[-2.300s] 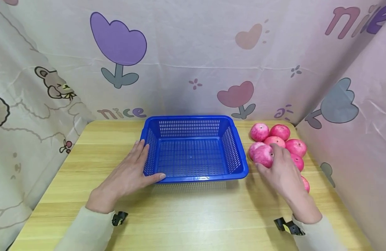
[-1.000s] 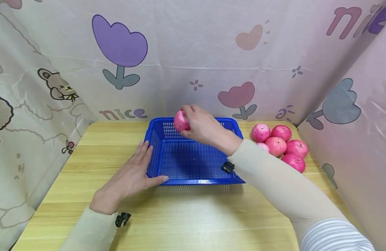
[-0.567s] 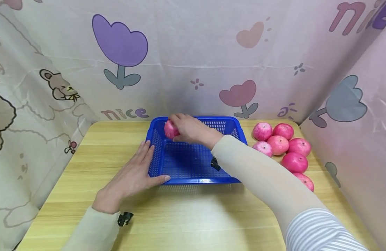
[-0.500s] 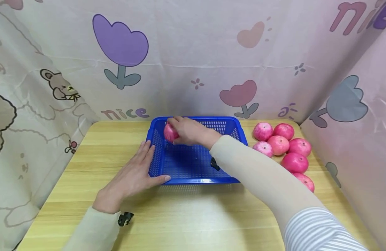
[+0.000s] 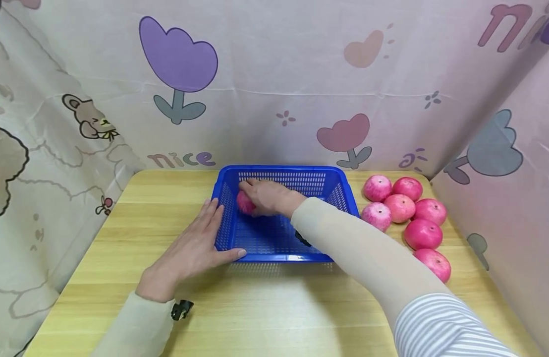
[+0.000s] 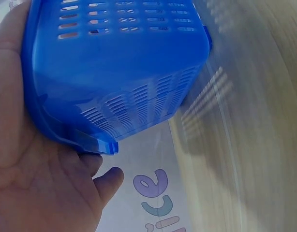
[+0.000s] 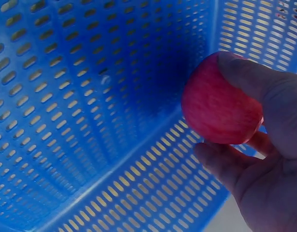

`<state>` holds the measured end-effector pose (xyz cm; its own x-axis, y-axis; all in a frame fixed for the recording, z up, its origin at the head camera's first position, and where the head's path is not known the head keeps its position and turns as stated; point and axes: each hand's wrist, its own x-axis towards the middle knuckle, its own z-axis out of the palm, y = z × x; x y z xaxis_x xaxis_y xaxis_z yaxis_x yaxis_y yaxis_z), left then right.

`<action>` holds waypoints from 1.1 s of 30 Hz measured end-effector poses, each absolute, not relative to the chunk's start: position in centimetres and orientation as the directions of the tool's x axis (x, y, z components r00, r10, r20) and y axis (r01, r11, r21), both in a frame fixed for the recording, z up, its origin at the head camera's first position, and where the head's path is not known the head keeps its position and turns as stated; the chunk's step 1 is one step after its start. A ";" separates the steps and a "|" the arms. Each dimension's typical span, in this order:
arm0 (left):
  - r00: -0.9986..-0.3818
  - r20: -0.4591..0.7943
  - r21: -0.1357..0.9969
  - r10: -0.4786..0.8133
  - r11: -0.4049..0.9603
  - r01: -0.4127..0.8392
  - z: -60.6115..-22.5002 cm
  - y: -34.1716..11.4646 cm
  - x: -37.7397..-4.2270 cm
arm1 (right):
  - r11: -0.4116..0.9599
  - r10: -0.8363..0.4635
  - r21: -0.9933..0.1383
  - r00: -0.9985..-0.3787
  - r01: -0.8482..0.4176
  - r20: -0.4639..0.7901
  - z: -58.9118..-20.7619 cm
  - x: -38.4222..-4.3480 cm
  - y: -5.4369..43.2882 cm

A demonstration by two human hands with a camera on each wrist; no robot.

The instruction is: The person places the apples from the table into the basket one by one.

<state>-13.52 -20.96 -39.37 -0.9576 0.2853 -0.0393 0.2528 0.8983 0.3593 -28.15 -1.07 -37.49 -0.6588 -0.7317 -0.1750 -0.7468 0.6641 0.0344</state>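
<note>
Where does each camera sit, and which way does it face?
Head: worn on the head, facing forward and down at the blue basket, loose fruits and table; left hand, right hand and sleeves show.
Left wrist: on that wrist, facing the basket's outer wall; part of the left hand shows.
Right wrist: on that wrist, facing into the basket; part of the right hand shows.
Shared: head and right wrist both show the held fruit.
</note>
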 end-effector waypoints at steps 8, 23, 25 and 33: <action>-0.956 -0.044 0.362 0.291 0.896 0.256 -39.3 -20.9 -13.6 | 0.700 -0.705 0.000 -0.690 -0.714 -0.165 -38.8 -28.4 -1.3; -0.958 -0.036 0.368 0.284 0.895 0.252 -39.6 -21.0 -13.6 | 0.726 -0.687 -0.114 -0.705 -0.679 -0.178 -39.2 -28.4 -1.3; -0.958 -0.036 0.370 0.283 0.895 0.251 -39.6 -21.0 -13.6 | 0.724 -0.689 -0.110 -0.706 -0.681 -0.162 -39.3 -28.5 -1.3; -0.959 -0.042 0.375 0.280 0.894 0.245 -39.6 -21.0 -13.6 | 0.743 -0.670 -0.099 -0.731 -0.662 -0.132 -39.7 -28.7 -1.8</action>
